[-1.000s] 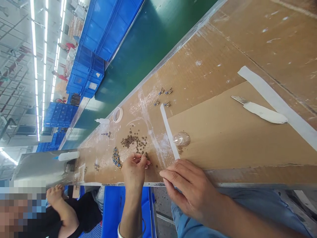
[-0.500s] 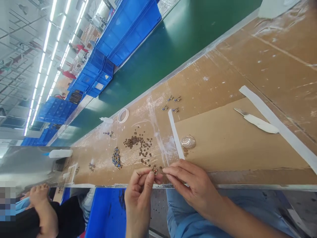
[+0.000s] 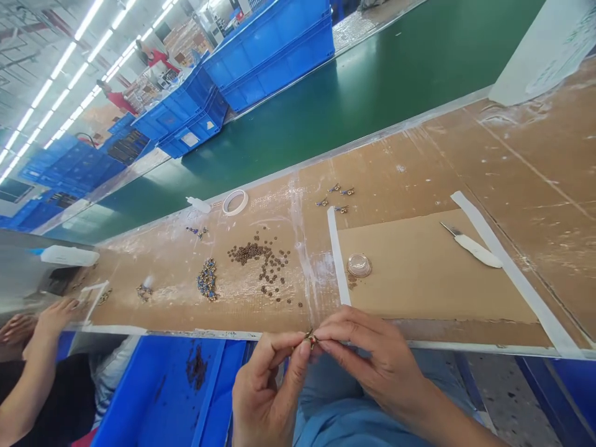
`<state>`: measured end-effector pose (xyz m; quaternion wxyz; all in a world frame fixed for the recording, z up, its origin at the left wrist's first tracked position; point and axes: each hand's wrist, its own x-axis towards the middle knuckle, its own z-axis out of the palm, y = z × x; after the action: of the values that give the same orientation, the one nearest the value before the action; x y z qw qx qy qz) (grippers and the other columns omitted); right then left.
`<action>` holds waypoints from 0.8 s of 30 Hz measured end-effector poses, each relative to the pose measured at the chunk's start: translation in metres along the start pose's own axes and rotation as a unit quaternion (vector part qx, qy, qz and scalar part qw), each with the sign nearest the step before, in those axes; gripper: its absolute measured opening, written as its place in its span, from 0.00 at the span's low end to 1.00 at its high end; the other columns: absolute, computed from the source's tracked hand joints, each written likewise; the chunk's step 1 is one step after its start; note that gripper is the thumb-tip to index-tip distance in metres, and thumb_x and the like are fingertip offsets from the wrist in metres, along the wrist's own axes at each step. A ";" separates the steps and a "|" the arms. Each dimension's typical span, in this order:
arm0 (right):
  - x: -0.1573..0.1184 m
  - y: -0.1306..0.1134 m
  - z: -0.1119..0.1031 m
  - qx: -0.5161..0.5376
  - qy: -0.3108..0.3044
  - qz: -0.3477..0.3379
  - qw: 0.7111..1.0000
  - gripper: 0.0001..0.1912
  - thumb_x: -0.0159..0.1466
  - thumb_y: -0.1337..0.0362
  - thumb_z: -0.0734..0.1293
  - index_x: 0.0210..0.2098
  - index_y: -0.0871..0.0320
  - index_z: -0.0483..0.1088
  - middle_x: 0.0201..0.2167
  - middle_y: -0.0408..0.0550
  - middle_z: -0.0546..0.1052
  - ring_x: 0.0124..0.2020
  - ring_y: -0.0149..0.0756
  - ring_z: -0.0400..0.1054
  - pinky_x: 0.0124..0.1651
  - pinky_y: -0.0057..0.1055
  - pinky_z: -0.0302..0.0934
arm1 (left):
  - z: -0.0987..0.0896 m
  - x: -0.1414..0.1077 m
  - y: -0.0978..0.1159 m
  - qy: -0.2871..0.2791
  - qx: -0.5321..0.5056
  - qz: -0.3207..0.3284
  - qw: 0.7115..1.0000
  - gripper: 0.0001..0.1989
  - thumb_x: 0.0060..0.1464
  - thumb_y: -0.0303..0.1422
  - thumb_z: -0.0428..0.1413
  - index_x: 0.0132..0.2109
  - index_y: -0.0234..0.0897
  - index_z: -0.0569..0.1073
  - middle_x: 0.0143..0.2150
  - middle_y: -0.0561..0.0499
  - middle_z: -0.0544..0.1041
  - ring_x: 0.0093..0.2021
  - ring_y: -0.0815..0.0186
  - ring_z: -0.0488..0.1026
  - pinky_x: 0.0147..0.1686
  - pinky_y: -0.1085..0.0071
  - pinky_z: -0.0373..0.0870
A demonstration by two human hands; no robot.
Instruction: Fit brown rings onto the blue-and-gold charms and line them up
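Note:
My left hand (image 3: 270,388) pinches a small gold-coloured part (image 3: 310,337) with a touch of red, at the table's front edge. From the other side my right hand (image 3: 379,354) is closed, its thumb and fingertips pressed together against that part. Whatever lies in the right fingertips is too small to make out. Behind my hands lies a loose scatter of small brown button-like discs (image 3: 249,252). Left of it is a heap of small blue and gold parts (image 3: 207,280). Several similar parts (image 3: 342,192) lie farther back.
A clear round dish (image 3: 359,265) and a white-handled knife (image 3: 477,248) rest on the cardboard sheet (image 3: 419,267). A tape roll (image 3: 235,202) and small white bottle (image 3: 199,205) lie near the green belt (image 3: 298,124). A co-worker's hand (image 3: 58,315) is at left.
My right fingertips have closed the gap to the part in my left hand, and both hands now meet at it. The camera view has tilted and shifted.

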<state>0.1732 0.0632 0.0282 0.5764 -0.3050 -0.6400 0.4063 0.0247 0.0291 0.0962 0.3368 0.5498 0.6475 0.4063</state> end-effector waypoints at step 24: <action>-0.003 -0.016 -0.017 -0.197 0.044 -0.069 0.977 0.12 0.66 0.72 0.64 0.48 0.56 0.72 0.37 0.47 0.79 0.37 0.31 0.75 0.40 0.24 0.71 | -0.007 0.054 -0.010 -0.086 -0.040 -0.029 0.995 0.07 0.60 0.36 0.57 0.37 0.37 0.75 0.29 0.50 0.82 0.32 0.64 0.81 0.35 0.70 0.77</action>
<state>0.1913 0.0556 0.0413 0.5596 -0.3853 -0.7007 0.2177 0.0054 0.0808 0.0911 0.4250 0.5499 0.6147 0.3730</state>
